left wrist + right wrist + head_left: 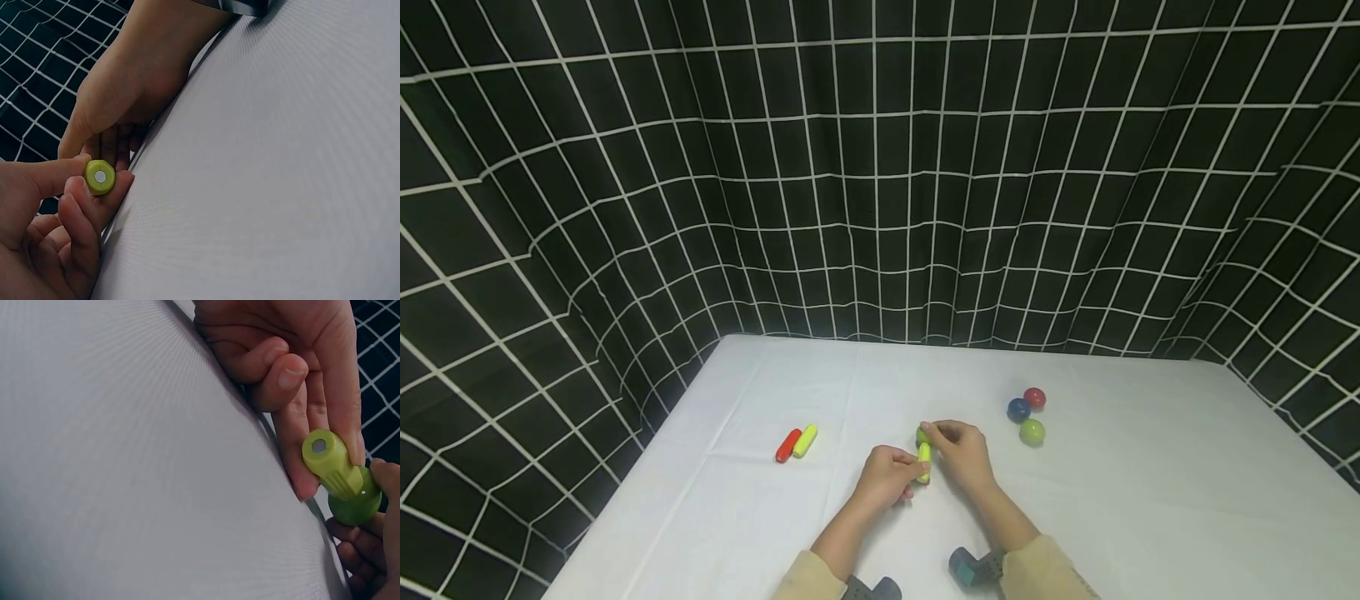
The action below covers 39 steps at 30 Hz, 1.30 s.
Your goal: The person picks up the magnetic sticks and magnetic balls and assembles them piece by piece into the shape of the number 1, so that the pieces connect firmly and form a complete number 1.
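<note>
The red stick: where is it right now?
In the head view, the red stick lies on the white table, left of the left hand, just beside a yellow stick.

no text, label, brand or number I can read, faint marks point(1086, 583) on the right sleeve point(1045, 571), too small to tell

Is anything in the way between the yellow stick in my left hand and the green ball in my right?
Nothing visible is in the way: the yellow stick appears to meet the green ball directly, end-on.
</note>
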Tool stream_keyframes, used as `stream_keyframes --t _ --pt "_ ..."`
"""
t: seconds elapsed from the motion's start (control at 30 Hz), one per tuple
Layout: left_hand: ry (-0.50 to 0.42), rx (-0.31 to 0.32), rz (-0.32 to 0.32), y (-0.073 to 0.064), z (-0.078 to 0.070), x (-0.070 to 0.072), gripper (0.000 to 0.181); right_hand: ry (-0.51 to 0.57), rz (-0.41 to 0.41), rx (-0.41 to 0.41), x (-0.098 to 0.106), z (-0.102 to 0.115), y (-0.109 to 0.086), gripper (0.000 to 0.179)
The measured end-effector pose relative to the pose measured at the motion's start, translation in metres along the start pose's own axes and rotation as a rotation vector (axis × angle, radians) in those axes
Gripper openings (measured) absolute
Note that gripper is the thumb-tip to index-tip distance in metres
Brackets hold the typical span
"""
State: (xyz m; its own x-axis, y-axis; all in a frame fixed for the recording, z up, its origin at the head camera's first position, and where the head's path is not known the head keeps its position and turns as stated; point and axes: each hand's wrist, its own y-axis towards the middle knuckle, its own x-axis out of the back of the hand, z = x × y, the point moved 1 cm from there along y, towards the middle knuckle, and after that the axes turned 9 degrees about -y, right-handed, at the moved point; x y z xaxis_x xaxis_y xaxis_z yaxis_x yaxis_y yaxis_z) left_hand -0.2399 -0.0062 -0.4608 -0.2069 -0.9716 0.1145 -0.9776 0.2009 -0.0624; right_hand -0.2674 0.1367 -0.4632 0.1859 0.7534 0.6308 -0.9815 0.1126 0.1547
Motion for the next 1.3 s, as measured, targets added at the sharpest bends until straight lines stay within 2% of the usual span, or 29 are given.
stream_keyframes --t 0.33,0.63,0.9,1.3 --pt "0.011 -0.016 0.01 0.0 0.0 0.001 0.025 0.0 0.009 0.016 -0.001 0.0 0.001 0.042" --pt "0.006 0.004 -0.013 0.002 0.002 0.0 0.024 -0.002 0.009 0.0 -0.001 -0.002 0.001 0.042" --pt "-0.015 0.016 -0.007 0.006 -0.001 0.0 0.025 -0.007 0.012 -0.003 0.0 -0.001 0.0 0.041" --pt "0.062 0.007 -0.004 0.012 -0.005 -0.004 0.025 -0.031 -0.007 0.029 0.004 0.003 -0.002 0.032"
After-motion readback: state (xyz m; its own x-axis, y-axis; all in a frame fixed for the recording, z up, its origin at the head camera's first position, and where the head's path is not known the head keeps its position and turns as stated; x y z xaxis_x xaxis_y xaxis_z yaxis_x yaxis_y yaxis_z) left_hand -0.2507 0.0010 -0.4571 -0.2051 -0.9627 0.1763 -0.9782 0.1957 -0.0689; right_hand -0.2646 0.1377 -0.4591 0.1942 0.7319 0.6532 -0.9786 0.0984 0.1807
